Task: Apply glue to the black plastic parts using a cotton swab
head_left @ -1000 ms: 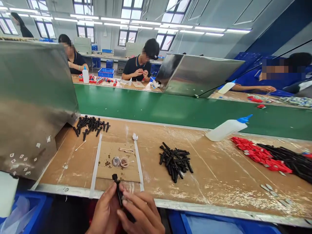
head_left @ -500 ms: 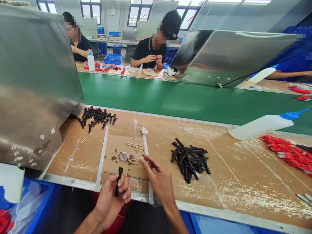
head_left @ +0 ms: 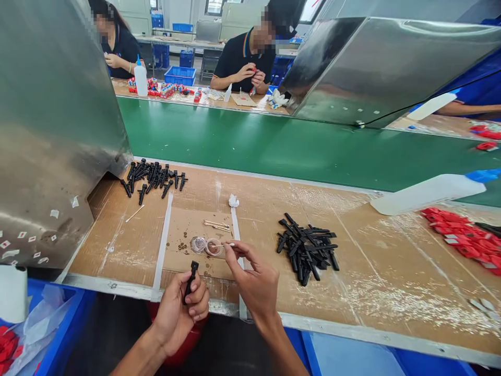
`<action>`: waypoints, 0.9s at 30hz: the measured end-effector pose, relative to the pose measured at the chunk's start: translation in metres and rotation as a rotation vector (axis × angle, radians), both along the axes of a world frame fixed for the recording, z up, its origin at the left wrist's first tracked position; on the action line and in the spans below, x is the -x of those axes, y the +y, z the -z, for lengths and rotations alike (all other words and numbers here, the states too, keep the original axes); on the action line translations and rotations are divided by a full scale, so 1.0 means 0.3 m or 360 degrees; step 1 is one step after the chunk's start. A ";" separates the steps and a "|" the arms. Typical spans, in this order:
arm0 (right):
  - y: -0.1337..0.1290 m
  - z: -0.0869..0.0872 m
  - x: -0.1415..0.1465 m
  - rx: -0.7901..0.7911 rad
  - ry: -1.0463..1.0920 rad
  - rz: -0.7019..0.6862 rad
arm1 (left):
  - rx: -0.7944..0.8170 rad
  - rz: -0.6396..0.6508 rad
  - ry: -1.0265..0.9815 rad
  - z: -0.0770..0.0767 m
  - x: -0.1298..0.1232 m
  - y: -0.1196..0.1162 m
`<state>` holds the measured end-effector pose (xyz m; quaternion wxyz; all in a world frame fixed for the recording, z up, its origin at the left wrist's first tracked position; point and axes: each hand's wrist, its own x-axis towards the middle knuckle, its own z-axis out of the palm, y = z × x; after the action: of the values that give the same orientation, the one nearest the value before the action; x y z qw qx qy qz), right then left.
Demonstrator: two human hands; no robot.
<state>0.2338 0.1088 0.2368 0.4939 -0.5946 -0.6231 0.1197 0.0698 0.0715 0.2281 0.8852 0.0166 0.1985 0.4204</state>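
Note:
In my left hand (head_left: 183,303) a small black plastic part (head_left: 191,281) stands nearly upright, gripped between thumb and fingers at the table's front edge. My right hand (head_left: 252,277) pinches a cotton swab (head_left: 227,245), its far end over a small round open container (head_left: 213,247). Touching that container on the left is its clear round lid or twin dish (head_left: 198,244). Both lie on a stained cardboard sheet (head_left: 178,222), where several used swabs (head_left: 216,225) rest behind them.
Black parts are heaped at right (head_left: 307,248) and back left (head_left: 154,175). A lone swab (head_left: 135,213) lies left. At far right are a white bottle (head_left: 426,194) and red pieces (head_left: 460,240). A metal panel (head_left: 58,130) rises left; beyond the green belt (head_left: 235,136), two people work.
My view has tilted down slightly. The swab in my right hand now slants differently, its tip still at the round container. My left hand keeps hold of the black part.

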 end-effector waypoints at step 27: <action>-0.095 0.037 0.029 -0.0129 0.0436 0.0031 | 0.0071 0.0004 0.0079 -0.005 -0.009 -0.002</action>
<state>0.2251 0.0804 0.2257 0.5990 -0.5582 -0.5485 0.1697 0.0724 0.0709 0.2298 0.8807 0.0077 0.2297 0.4142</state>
